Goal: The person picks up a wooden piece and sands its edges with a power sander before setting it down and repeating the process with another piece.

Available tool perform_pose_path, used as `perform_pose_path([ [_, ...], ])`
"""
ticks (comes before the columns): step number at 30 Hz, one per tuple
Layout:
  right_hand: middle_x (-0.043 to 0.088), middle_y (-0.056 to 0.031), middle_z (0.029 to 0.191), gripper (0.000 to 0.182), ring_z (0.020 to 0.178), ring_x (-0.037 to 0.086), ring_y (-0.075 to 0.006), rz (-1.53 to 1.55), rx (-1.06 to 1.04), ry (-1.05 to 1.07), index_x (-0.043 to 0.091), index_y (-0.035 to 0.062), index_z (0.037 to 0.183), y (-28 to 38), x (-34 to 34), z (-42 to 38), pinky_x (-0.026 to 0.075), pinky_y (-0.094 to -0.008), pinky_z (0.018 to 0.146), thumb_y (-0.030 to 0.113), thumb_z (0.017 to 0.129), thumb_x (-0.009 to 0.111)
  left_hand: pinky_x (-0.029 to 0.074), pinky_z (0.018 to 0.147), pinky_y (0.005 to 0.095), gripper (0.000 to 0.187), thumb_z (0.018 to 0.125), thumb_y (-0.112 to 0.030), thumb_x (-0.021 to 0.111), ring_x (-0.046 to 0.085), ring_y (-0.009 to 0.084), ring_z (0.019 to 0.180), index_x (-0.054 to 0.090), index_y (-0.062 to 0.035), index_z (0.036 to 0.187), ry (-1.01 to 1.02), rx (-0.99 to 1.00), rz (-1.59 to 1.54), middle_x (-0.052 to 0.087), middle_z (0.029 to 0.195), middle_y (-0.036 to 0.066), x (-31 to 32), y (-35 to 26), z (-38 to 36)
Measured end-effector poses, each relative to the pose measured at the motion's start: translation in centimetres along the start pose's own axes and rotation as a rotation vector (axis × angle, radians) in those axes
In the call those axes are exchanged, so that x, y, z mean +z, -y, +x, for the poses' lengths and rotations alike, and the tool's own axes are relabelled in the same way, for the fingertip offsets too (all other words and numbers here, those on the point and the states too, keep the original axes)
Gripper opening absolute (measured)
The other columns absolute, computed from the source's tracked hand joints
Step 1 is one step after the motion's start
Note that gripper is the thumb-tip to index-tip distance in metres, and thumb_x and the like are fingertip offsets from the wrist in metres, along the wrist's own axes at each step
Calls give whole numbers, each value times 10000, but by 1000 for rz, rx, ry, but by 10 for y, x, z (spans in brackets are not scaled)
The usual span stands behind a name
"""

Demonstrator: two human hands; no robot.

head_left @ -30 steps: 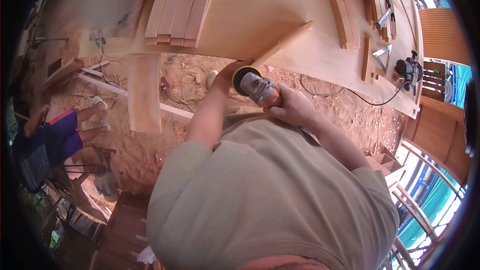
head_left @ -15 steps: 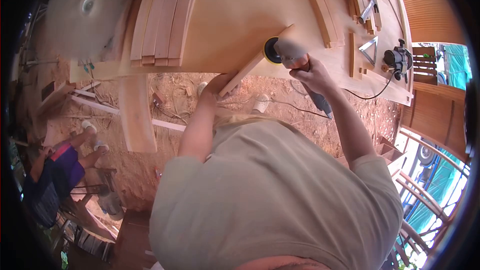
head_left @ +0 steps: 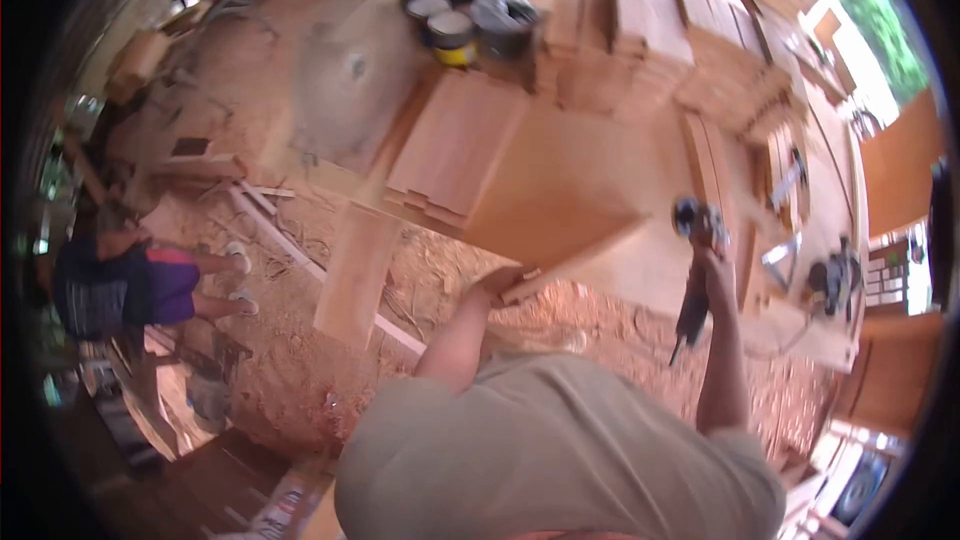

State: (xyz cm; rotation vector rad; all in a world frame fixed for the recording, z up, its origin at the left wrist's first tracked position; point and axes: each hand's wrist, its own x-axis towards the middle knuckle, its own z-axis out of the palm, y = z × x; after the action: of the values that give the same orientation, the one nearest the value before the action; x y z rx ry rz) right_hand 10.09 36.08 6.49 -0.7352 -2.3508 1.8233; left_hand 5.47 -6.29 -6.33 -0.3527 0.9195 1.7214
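My left hand (head_left: 500,285) is closed around the near end of a wooden strip (head_left: 592,254), which slants up and to the right over the edge of the plywood worktable (head_left: 590,165). In my right hand (head_left: 714,268) is an angle grinder (head_left: 692,315) with a round sanding pad, its body hanging downward. Pad and strip are apart, with the tool to the right of the strip. Motion blurs the grinder's head.
A stack of wooden slats (head_left: 460,145) lies left of the strip, with paint cans (head_left: 453,40) behind. Stacked boards (head_left: 650,20) stand at the back. A hammer (head_left: 788,183) and a router (head_left: 830,278) are on the right. Someone in purple shorts (head_left: 172,290) sits at left.
The grinder has come off the strip and moved right in my right hand. My left hand still holds the strip. The view has tilted up and left, showing more of the table's back.
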Motion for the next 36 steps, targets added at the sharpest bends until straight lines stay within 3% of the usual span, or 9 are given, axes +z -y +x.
perform_pose_path([
  [3, 569, -59, 620, 210, 482, 582, -173, 123, 191, -13, 597, 27, 862, 7, 14, -48, 490, -294, 454, 235, 838, 597, 436, 444, 221, 371, 975, -388, 546, 614, 97, 608, 627, -36, 1056, -81, -53, 12, 673, 776, 59, -23, 13, -15],
  [6, 589, -52, 665, 147, 520, 577, -149, 45, 112, -23, 583, 37, 793, -17, 25, -67, 474, -287, 481, 179, 820, 612, 449, 455, 278, 305, 971, -358, 552, 563, 123, 557, 620, -63, 1008, -208, -67, -71, 611, 712, 33, -54, 41, -19],
  [10, 600, -9, 726, 168, 631, 560, -102, -15, 52, 102, 641, 15, 893, 13, 49, -89, 450, -263, 574, 144, 786, 647, 350, 407, 256, 281, 978, -362, 529, 443, 94, 462, 616, -108, 894, -341, 26, -253, 559, 652, -11, -9, 38, -71],
  [13, 605, 11, 750, 252, 666, 534, -81, -84, 41, 175, 678, 1, 971, 32, 61, -101, 437, -261, 610, 142, 763, 698, 244, 351, 255, 279, 953, -362, 555, 358, 86, 385, 600, -156, 772, -417, 162, -71, 461, 546, -39, -21, 31, -68],
  [18, 651, -21, 850, 347, 760, 579, -100, -108, 22, 452, 627, -7, 1068, 68, 89, -115, 483, -273, 701, 120, 763, 734, 214, 378, 249, 228, 923, -294, 565, 346, 54, 416, 654, -93, 863, -523, 440, 180, 470, 562, -51, 2, -35, -65],
  [20, 678, -43, 930, 391, 858, 606, -112, -183, -40, 565, 622, -18, 1102, 85, 102, -121, 496, -294, 795, 131, 765, 751, 257, 407, 221, 223, 919, -301, 586, 405, 46, 462, 670, -96, 901, -420, 449, 233, 548, 657, -40, 9, -58, -73],
  [24, 699, -99, 940, 452, 864, 658, -192, -228, -93, 656, 628, -6, 1099, 89, 130, -123, 508, -344, 799, 233, 745, 776, 247, 398, 218, 216, 931, -277, 581, 391, 49, 444, 665, -82, 893, -511, 445, 315, 543, 644, -37, 13, -72, -70],
  [28, 695, -164, 932, 492, 864, 673, -297, -402, -127, 738, 634, 9, 1083, 98, 149, -123, 508, -391, 794, 307, 720, 781, 235, 387, 223, 213, 953, -240, 558, 380, 47, 428, 658, -75, 862, -384, 387, 337, 522, 605, -40, 7, -73, -75],
  [36, 695, -164, 930, 481, 872, 672, -298, -486, -113, 799, 640, 11, 1080, 116, 156, -129, 506, -395, 797, 297, 719, 782, 243, 395, 248, 228, 953, -234, 583, 372, 63, 422, 651, -56, 830, -311, 342, 352, 476, 563, -30, 11, -73, -81],
])
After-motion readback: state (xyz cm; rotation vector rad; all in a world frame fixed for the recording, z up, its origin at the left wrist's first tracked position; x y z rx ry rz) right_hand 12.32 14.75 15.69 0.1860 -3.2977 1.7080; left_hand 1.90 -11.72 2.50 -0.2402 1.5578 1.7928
